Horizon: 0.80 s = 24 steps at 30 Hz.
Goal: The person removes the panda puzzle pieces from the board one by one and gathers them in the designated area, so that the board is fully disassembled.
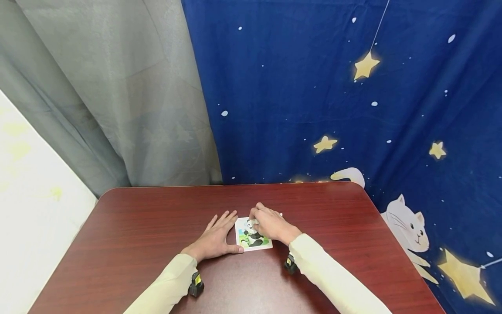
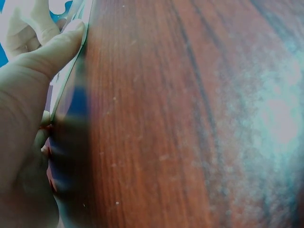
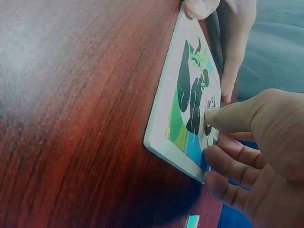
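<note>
A flat panda picture board (image 1: 254,239) with a white border lies on the table; it looks like a puzzle. My left hand (image 1: 215,239) rests at its left side. The left thumb lies on the near left corner, while the other fingers stretch straight out beside the edge. In the right wrist view, my right hand (image 3: 266,152) bends over the board (image 3: 166,109). Its thumb touches the panda's face and the curled fingers touch the far border. Whether a small loose piece sits between those fingertips is hidden.
A small white and green piece (image 3: 192,221) lies on the table just off the board. The reddish-brown wooden table (image 1: 149,218) has rounded far corners. Behind it hang a grey curtain (image 1: 157,109) and a blue one with stars (image 1: 282,109).
</note>
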Motion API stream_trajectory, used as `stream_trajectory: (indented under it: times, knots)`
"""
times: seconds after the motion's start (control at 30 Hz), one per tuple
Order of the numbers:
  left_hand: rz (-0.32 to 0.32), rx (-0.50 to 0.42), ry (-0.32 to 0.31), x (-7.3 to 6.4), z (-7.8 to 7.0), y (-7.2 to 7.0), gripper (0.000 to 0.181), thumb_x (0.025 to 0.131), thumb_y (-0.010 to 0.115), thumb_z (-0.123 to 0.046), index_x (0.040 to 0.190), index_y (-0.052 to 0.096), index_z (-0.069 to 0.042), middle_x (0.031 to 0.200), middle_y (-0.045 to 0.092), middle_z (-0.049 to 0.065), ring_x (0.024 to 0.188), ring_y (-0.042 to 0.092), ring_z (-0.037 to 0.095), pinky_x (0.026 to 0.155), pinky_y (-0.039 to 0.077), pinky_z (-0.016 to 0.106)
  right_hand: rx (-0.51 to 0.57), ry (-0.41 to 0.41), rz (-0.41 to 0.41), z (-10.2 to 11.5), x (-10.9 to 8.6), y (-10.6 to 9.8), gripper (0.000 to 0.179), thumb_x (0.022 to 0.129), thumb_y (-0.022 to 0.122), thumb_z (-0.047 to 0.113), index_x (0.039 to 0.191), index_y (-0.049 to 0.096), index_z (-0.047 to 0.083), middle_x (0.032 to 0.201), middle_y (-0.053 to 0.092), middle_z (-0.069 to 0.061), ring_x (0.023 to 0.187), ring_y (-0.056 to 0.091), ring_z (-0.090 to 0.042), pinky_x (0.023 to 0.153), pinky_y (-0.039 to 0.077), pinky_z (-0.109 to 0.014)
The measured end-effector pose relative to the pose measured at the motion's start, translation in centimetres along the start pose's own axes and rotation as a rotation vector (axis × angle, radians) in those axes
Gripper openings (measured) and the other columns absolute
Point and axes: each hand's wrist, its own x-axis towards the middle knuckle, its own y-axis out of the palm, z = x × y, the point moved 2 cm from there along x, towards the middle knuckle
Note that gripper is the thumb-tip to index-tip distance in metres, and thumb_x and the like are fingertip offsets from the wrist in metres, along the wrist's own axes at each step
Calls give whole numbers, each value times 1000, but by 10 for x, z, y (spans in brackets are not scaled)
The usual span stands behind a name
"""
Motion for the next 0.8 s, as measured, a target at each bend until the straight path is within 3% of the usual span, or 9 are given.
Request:
stream_trajectory:
  times: [0.13, 0.33, 0.57, 0.8]
  knots:
    - [-23, -25, 15, 0, 2, 2, 113, 84, 79, -68, 166, 36, -4, 177, 30, 13, 167, 20, 38, 133, 11, 65, 3, -12, -11, 0, 0, -1, 17, 97, 76, 16, 113, 71, 15, 111, 63, -1, 97, 70, -22, 79, 58, -43]
    - [-63, -59, 52, 0, 7, 5, 116, 82, 77, -74, 165, 37, -3, 176, 32, 16, 165, 22, 42, 131, 11, 69, 19, -15, -15, 0, -1, 1, 25, 98, 74, 14, 123, 73, 16, 116, 62, -1, 97, 69, -20, 76, 56, -39]
    - [-19, -41, 17, 0, 2, 1, 114, 84, 79, -69, 166, 36, -3, 177, 29, 14, 167, 19, 39, 133, 10, 66, 31, -16, -40, -2, -1, 4, 22, 98, 74, 14, 120, 72, 18, 112, 62, 0, 92, 67, -17, 69, 51, -32]
    - [-45, -35, 30, 0, 3, 2, 113, 84, 80, -68, 165, 37, -3, 176, 31, 15, 166, 22, 41, 132, 12, 67, 35, -79, -46, 0, -2, 5, 16, 97, 72, 8, 112, 72, 13, 109, 72, -1, 97, 70, -18, 85, 60, -39]
